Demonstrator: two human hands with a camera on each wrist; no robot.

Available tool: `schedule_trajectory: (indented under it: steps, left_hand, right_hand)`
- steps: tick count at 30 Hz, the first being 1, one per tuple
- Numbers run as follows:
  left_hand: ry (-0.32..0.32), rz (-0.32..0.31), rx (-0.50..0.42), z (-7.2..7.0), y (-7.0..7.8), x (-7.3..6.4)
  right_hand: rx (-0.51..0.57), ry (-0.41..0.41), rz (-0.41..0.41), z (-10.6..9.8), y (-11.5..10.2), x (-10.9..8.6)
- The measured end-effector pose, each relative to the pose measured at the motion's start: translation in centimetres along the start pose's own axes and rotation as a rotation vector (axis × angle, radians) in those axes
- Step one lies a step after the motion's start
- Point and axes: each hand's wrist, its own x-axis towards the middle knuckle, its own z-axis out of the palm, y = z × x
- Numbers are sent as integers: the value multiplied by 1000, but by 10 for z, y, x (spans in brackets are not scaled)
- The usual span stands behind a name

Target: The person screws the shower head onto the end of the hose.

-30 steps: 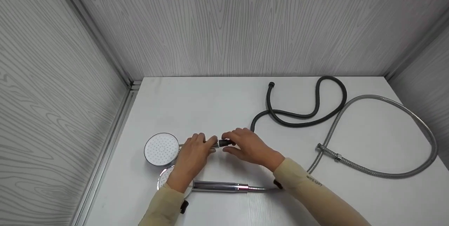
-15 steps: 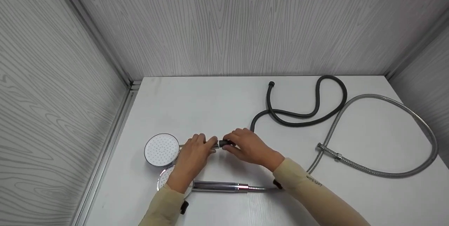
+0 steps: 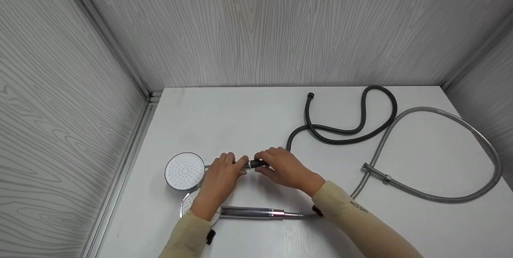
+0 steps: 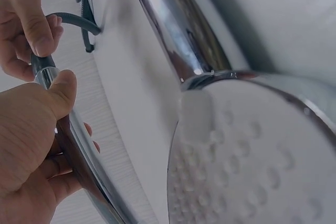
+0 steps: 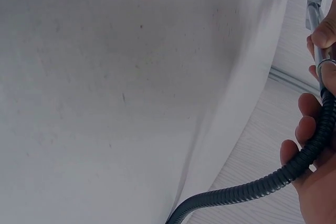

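Observation:
My left hand (image 3: 220, 178) grips the chrome handle (image 4: 86, 166) of a shower head, whose round white face (image 3: 184, 171) is turned up. At the handle's end, my right hand (image 3: 288, 170) pinches the black end fitting (image 3: 256, 164) of a black ribbed shower hose (image 5: 236, 195). Fitting and handle end meet in line; how deep the thread sits is hidden. Beneath my left wrist lies a second shower head (image 4: 252, 145), partly covered by the arm. Its chrome handle (image 3: 252, 212) points right.
A silver metal hose (image 3: 433, 200) runs from the second shower head under my right forearm and loops across the right of the white table (image 3: 232, 117). The black hose's loose end (image 3: 310, 95) lies near the back edge. Grey wood-grain panels (image 3: 256, 29) enclose the table.
Both hands stay in nearly the same place. The right fingers shift slightly around the black fitting; the shower heads and hoses look unmoved.

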Motion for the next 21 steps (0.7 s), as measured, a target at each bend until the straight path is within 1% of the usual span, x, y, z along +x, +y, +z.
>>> schedule_trajectory:
  steps: [5, 14, 18, 21]
  left_hand:
    - [-2, -6, -9, 0, 0, 0]
    - [-17, -23, -26, -1, 2, 1]
    - [-10, -24, -21, -1, 2, 2]
    - [5, -12, -25, -1, 2, 2]
  right_hand:
    - [5, -11, 4, 0, 0, 0]
    - [-3, -67, 47, 0, -2, 0]
    - [-1, -82, 58, 0, -2, 0]
    - [10, -79, 54, 0, -3, 0]
